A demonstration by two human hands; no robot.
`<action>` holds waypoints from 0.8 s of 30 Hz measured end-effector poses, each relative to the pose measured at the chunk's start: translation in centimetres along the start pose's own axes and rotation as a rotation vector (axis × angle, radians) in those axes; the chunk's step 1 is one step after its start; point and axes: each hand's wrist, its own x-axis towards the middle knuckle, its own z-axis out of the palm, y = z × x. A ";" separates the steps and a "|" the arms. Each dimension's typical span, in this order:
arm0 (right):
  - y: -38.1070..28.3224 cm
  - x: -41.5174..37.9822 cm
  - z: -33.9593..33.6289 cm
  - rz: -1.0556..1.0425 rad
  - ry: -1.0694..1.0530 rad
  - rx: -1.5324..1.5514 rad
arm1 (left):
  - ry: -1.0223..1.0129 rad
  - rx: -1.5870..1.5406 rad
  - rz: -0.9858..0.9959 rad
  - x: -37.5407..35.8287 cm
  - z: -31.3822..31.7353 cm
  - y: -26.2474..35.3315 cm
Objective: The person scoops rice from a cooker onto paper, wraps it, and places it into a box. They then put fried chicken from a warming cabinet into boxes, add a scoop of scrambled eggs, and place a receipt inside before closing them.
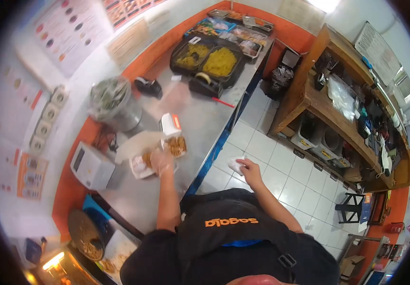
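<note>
Left hand (162,162), gloved, over food (146,158) in open takeaway box (141,175); grip can't be told. Right hand (251,172) pinches crumpled white wad (235,165). Box likely light, thin-walled, crushable: hold by opposite sides. Second box (168,124) with browned pieces (174,144) just beyond left hand.

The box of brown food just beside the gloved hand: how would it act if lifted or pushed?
The box looks like thin card, so it would probably feel light and flex if squeezed. Its brown food sits uncovered in pieces, so tilting might spill some. The metal counter looks smooth, so a push might slide it.
</note>
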 end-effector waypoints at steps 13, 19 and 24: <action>-8.4 32.8 7.0 -0.309 -0.882 0.301 | 0.096 0.528 0.607 -1.8 6.1 7.7; 4.8 36.3 9.9 0.066 -0.904 0.025 | 0.289 0.166 0.344 1.0 9.9 10.7; 4.8 34.8 11.9 -0.391 -0.830 -0.104 | 0.265 0.052 0.107 2.4 12.2 11.3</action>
